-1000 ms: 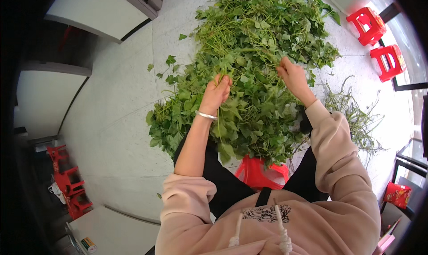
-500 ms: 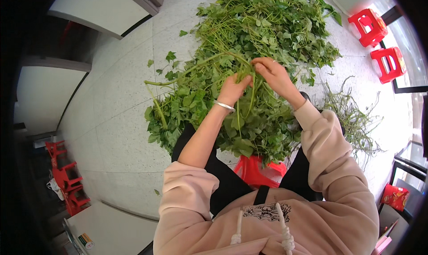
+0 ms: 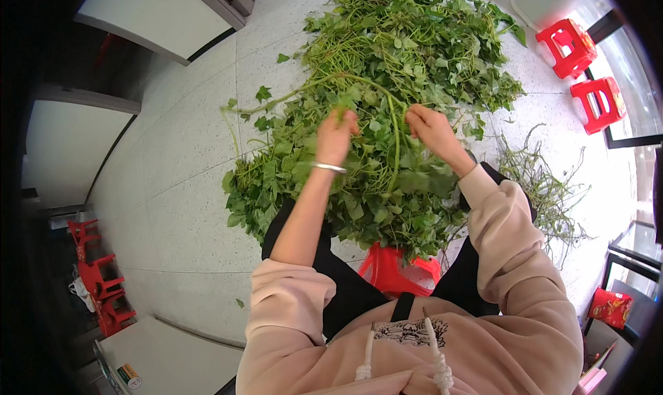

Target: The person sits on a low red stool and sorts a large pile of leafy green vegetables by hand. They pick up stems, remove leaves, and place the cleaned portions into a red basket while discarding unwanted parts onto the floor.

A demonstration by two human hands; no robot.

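A large heap of leafy green vines (image 3: 414,56) covers the floor from between my knees to the far side. Above it, my right hand (image 3: 431,128) pinches a long vine stem (image 3: 311,84) near its bend. That stem arches away to the left, and another length hangs down toward the heap. My left hand (image 3: 334,138), slightly blurred and wearing a silver bangle (image 3: 329,167), is closed on a small bunch of green leaf stems (image 3: 340,110). The two hands are apart, with the arched stem passing beyond the left one.
A tangle of bare stems (image 3: 545,181) lies right of my knee. A red plastic stool (image 3: 387,271) is between my legs. Two more red stools (image 3: 566,47) stand far right. Loose leaves (image 3: 263,93) dot the pale tiled floor (image 3: 186,208). White cabinets (image 3: 76,150) line the left.
My left hand has moved left, away from my right hand, with the leaf stems in it. My right hand has shifted slightly right and down, still holding the vine.
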